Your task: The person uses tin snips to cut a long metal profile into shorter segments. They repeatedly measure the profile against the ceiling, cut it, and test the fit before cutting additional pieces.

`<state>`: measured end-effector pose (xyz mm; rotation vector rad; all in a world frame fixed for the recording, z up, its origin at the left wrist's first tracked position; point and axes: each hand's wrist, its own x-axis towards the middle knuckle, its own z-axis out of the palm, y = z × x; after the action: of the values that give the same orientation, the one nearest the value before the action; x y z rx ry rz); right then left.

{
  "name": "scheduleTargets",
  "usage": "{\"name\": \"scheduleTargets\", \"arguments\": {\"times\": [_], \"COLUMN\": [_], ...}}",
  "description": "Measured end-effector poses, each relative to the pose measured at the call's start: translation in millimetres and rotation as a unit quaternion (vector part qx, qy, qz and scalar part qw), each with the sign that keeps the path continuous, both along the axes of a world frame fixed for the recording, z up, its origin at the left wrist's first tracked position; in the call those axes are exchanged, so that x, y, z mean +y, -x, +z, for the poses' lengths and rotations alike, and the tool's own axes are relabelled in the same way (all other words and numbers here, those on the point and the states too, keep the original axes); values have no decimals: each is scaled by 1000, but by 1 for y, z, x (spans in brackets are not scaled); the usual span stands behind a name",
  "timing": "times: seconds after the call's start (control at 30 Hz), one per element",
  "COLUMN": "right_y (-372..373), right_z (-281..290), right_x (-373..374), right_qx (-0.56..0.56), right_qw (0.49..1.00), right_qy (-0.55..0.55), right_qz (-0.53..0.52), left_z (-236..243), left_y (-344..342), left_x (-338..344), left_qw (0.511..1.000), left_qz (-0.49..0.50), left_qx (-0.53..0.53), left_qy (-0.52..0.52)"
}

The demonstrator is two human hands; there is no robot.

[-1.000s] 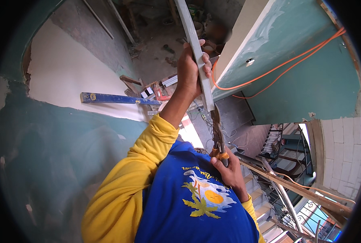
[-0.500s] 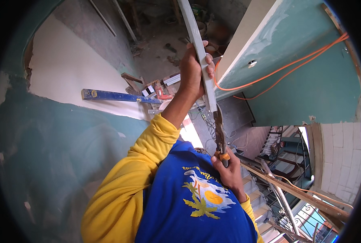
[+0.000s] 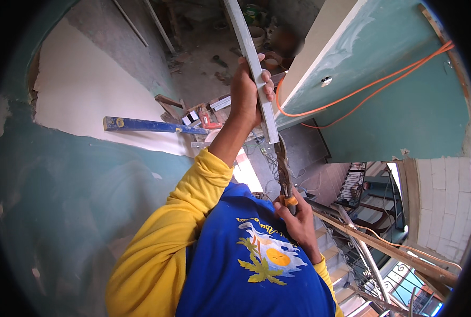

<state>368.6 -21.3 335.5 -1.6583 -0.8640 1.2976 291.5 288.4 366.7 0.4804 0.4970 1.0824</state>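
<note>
A long light-grey metal channel [image 3: 254, 63] runs from the top of the head view down to the middle. My left hand [image 3: 248, 87] is wrapped round it partway along, thumb on one side and fingers on the other. Below its lower end is a pair of tin snips [image 3: 283, 169] with rusty jaws and an orange-and-dark handle. My right hand [image 3: 299, 216] grips that handle close to my chest. The tips of the jaws meet the channel's end; whether they bite into it I cannot tell.
To the left, a blue spirit level [image 3: 151, 126] sticks out by the green wall. A red power tool [image 3: 209, 119] lies beyond it. An orange cable [image 3: 351, 100] hangs across the right wall. At lower right are a wooden beam [image 3: 383, 245] and stairs [image 3: 328, 245].
The channel, the snips and both hands have shifted slightly to the left and up in the view. Both hands keep their grips.
</note>
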Motion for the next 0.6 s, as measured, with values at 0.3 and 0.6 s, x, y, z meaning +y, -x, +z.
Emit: {"name": "scheduleTargets", "arguments": {"times": [0.3,0.6], "right_y": [8,11], "right_z": [-20,-6], "right_x": [-7,-7], "right_qx": [-120,-1], "right_qw": [989,999], "right_qy": [7,-9], "right_qz": [-85,-48], "left_z": [-3,-2], "left_y": [2,0], "left_x": [1,-2], "left_qw": [1000,999], "left_qz": [10,5], "left_qx": [12,37], "left_qy": [-2,-20]}}
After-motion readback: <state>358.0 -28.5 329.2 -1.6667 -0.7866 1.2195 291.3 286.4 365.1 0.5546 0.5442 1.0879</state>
